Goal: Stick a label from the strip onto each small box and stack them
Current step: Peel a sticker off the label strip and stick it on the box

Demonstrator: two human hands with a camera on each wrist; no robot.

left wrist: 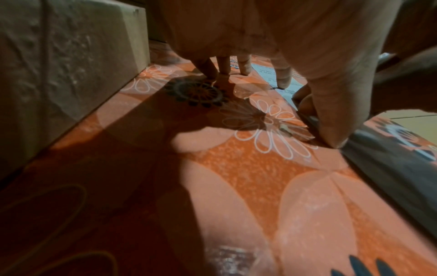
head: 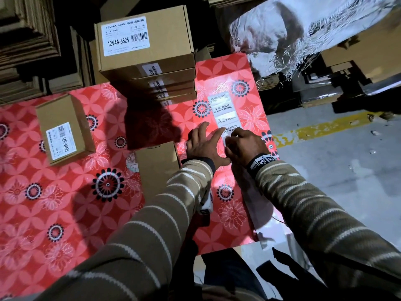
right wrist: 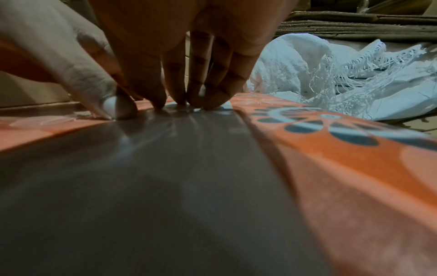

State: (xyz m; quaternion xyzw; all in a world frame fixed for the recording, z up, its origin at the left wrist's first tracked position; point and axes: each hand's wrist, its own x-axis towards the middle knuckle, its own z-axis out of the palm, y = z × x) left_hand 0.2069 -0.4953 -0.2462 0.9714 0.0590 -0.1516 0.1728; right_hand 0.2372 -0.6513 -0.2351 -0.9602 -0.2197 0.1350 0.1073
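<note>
Long white strip of "do not accept if seal is broken" labels (head: 225, 118) lying flat on the red flower-patterned table cover (head: 65, 203), long axis running straight away from the body, near end under both hands. Left hand (head: 202, 144) spread flat, index fingertip pinning the strip just beside the nearest label. Right hand (head: 244, 146) curled, fingertips (right wrist: 179, 97) picking at that label's edge; grip not yet certain. Plain brown cardboard box (head: 157, 168) waiting just left of the left wrist, nearer that hand

Stacked box (head: 145, 38) reads "12V4A-5525"; strip (head: 225, 114) "DO NOT ACCEPT IF SEAL IS BROKEN".
</note>
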